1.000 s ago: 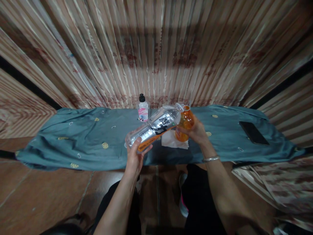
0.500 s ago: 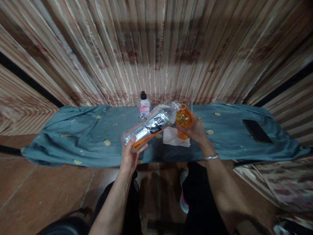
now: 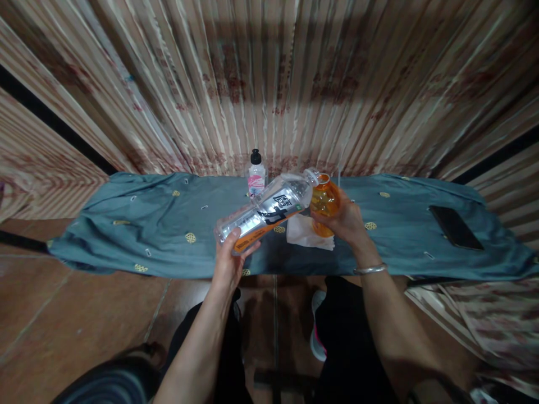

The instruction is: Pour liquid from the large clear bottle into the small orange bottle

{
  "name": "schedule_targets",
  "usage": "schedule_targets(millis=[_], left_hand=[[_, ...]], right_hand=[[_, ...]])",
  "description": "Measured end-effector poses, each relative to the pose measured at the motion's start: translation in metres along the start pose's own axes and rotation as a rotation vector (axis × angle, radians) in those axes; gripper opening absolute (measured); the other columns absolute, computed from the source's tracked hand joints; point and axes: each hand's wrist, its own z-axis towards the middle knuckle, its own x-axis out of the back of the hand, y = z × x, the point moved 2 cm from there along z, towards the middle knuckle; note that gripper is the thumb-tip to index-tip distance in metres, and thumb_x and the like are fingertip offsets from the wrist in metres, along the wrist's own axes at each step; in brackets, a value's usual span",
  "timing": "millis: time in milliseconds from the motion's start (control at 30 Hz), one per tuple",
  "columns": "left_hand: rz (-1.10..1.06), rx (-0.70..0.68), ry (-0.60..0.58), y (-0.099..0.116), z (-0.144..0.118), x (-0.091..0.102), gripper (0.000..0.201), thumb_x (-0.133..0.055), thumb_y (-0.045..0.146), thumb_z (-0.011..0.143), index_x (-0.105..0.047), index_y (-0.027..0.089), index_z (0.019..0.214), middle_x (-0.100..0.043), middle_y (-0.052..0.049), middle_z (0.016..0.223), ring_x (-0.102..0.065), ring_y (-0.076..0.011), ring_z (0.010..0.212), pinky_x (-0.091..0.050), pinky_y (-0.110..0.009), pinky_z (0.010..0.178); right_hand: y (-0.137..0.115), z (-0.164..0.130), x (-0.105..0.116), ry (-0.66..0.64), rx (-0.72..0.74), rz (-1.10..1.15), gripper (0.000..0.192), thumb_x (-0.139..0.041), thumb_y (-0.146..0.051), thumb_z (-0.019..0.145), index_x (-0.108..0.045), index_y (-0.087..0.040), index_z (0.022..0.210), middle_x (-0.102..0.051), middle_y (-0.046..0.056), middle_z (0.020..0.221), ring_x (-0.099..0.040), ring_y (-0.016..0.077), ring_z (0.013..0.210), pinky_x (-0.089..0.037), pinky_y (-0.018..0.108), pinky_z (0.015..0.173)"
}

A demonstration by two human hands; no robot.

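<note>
Fingers (image 3: 232, 240) of the left hand (image 3: 227, 259) curl round the base of a clear bottle (image 3: 272, 212), slanted above blue-green cloth (image 3: 164, 224), its label silver and orange with black lettering; the right hand (image 3: 347, 221) wraps its fingers round a translucent orange bottle (image 3: 325, 199), rim just beside the other's neck; a pink-labelled bottle (image 3: 256, 180) stands behind.

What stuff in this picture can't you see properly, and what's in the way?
- Orange bottle, head view: the right grip hides part of its side.
- Clear bottle, head view: its label hides most of the inside.
- Small bottle, head view: its lettering is too small to read.
- White sheet, head view: partly behind the orange bottle.
- Dark round thing, head view: cut off by the bottom edge.
</note>
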Motion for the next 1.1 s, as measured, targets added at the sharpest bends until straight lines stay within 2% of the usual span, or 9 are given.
schedule_targets(millis=[167,333,500,767,933,1100], left_hand=[[-0.003,0.005,-0.028,-0.0023,0.0006,-0.0024,0.073,-0.093,0.049,0.060,-0.066,0.025,0.124,-0.068,-0.012,0.143,-0.072,-0.0350,0.116,-0.066,-0.036,0.073],[-0.008,-0.004,-0.017,-0.0055,0.0014,-0.0030,0.070,-0.092,0.049,0.061,-0.067,0.025,0.122,-0.075,-0.010,0.128,-0.073,-0.0318,0.113,-0.065,-0.035,0.076],[-0.005,-0.008,-0.028,-0.0061,0.0016,-0.0037,0.067,-0.092,0.048,0.062,-0.070,0.024,0.120,-0.076,-0.010,0.126,-0.074,-0.0302,0.110,-0.066,-0.034,0.076],[-0.005,-0.009,-0.031,-0.0089,0.0028,-0.0047,0.057,-0.089,0.050,0.064,-0.073,0.022,0.111,-0.079,-0.010,0.118,-0.076,-0.0286,0.102,-0.064,-0.029,0.066],[0.010,-0.005,-0.030,-0.0092,0.0028,-0.0041,0.061,-0.088,0.049,0.066,-0.072,0.023,0.118,-0.080,-0.010,0.114,-0.076,-0.0296,0.103,-0.065,-0.033,0.072],[0.013,-0.002,-0.022,-0.0080,0.0024,-0.0044,0.067,-0.089,0.049,0.064,-0.071,0.023,0.123,-0.079,-0.010,0.117,-0.076,-0.0306,0.105,-0.066,-0.034,0.072]], right_hand=[[0.0024,-0.0011,-0.0002,0.020,-0.001,0.052,0.086,-0.087,-0.041,0.063,-0.059,-0.022,0.143,-0.080,0.011,0.123,-0.078,0.0392,0.108,-0.063,0.059,0.095],[0.0027,-0.0013,0.0037,0.037,0.027,0.079,0.085,-0.086,-0.038,0.065,-0.057,-0.023,0.144,-0.078,0.010,0.129,-0.076,0.0371,0.114,-0.063,0.056,0.099],[0.0027,-0.0011,0.0073,0.030,0.016,0.054,0.085,-0.084,-0.036,0.064,-0.057,-0.021,0.143,-0.077,0.013,0.129,-0.074,0.0395,0.117,-0.061,0.058,0.101],[0.0019,-0.0021,-0.0001,0.018,-0.001,0.119,0.086,-0.087,-0.039,0.064,-0.057,-0.022,0.143,-0.078,0.012,0.127,-0.075,0.0382,0.113,-0.060,0.057,0.100],[-0.0004,-0.0021,0.0005,0.040,0.005,0.126,0.085,-0.088,-0.040,0.063,-0.060,-0.019,0.141,-0.078,0.013,0.126,-0.075,0.0372,0.112,-0.062,0.055,0.098],[0.0006,-0.0029,0.0007,0.029,0.012,0.093,0.086,-0.086,-0.040,0.067,-0.056,-0.020,0.144,-0.077,0.014,0.129,-0.074,0.0393,0.115,-0.060,0.058,0.099]])
